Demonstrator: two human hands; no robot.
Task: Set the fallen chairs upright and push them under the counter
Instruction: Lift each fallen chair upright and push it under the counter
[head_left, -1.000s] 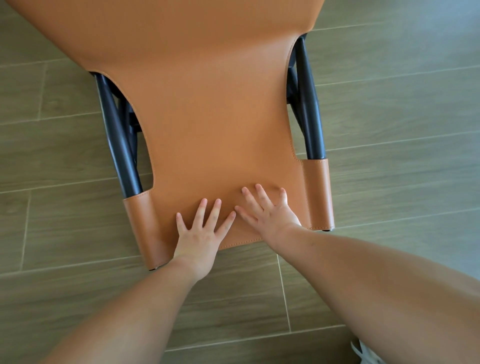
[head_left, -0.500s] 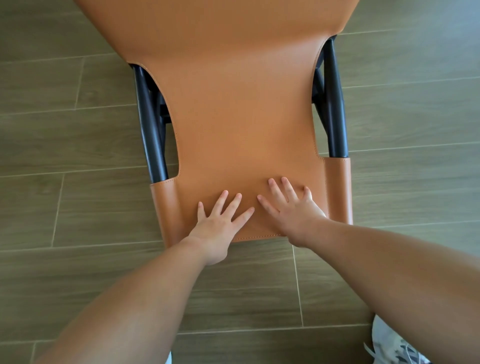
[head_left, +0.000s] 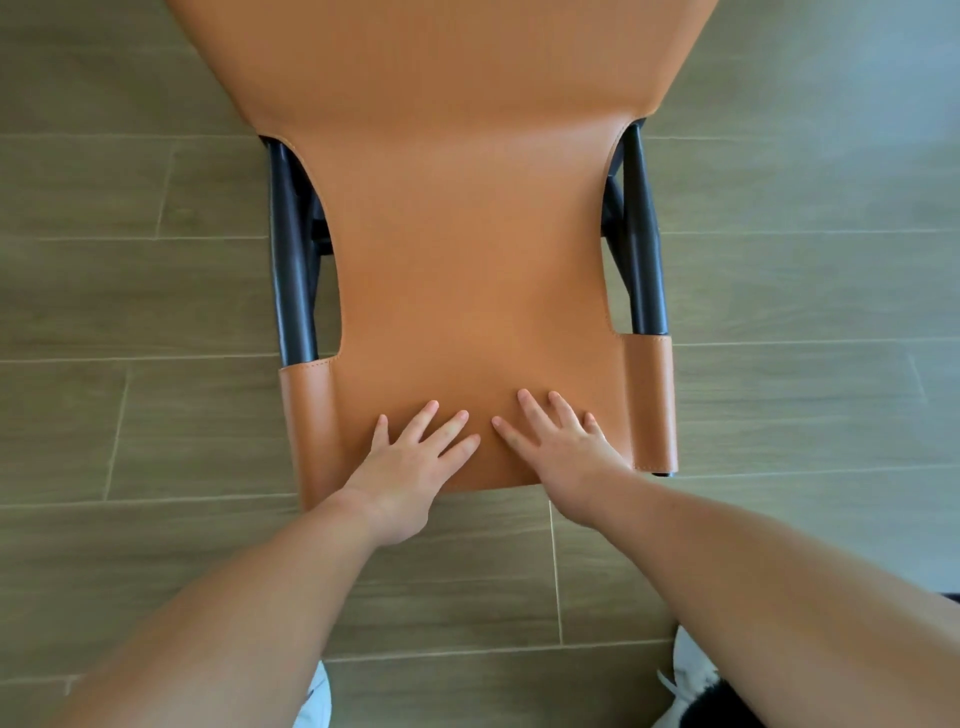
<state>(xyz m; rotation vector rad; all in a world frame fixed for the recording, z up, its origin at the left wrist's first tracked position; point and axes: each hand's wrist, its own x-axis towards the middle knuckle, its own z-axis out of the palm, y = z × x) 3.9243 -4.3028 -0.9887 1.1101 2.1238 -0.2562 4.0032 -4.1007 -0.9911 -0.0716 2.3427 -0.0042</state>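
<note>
Your left hand (head_left: 410, 467) and right hand (head_left: 558, 449) lay flat on the chair (head_left: 467, 234), side by side, fingers straight and spread, near the tan leather's lower edge. Index fingertips nearly met at centre. The leather widened toward the top of the view and ran out of frame. Black frame tubes (head_left: 291, 270) showed in the cutouts on both sides, their lower ends sleeved in leather. The floor (head_left: 130, 291) around it was grey-brown plank tile. White shoes (head_left: 685, 680) showed at the bottom edge, partly hidden by your forearms.
</note>
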